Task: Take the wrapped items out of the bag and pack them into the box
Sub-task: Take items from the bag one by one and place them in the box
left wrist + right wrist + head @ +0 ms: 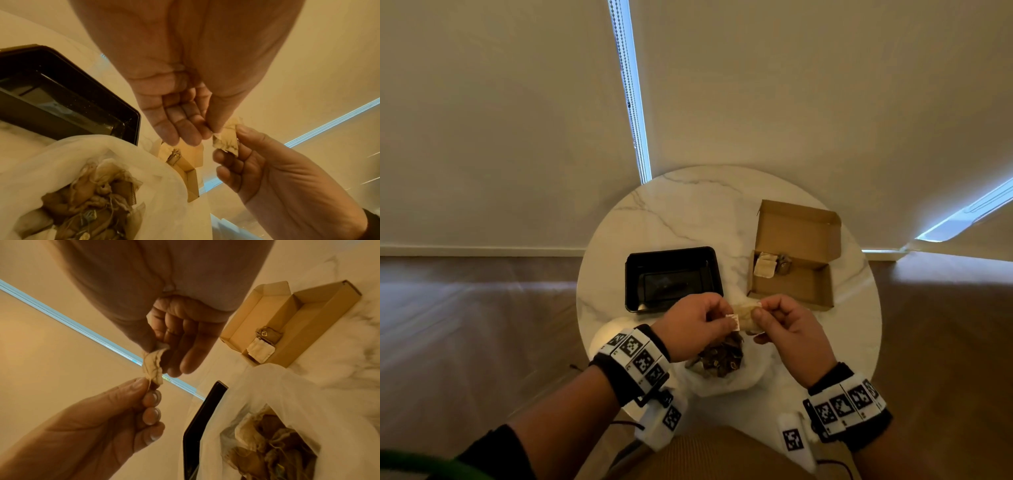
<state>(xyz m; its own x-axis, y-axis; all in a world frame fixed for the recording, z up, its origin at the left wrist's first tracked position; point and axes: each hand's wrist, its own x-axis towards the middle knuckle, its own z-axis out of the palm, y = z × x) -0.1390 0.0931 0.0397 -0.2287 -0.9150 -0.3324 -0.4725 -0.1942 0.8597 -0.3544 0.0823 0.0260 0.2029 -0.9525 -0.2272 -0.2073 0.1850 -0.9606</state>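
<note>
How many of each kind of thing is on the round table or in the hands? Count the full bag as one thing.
Cardboard box: 1
Black tray: 1
White plastic bag of wrapped items: 1
Wrapped items in the box: 2
Wrapped item held by both hands: 1
Total: 6

**Round marble table and what rests on it**

A round white marble-patterned table point(688, 212) with grey veins stands on a brown wood-look floor point(465, 325). On it lie a shallow black rectangular plastic tray point(635, 274), to its right an open brown cardboard box point(796, 286) with its lid flap raised, and nearest the person a translucent white plastic bag point(746, 378) holding crumpled brownish wrapped items point(720, 359).
</note>
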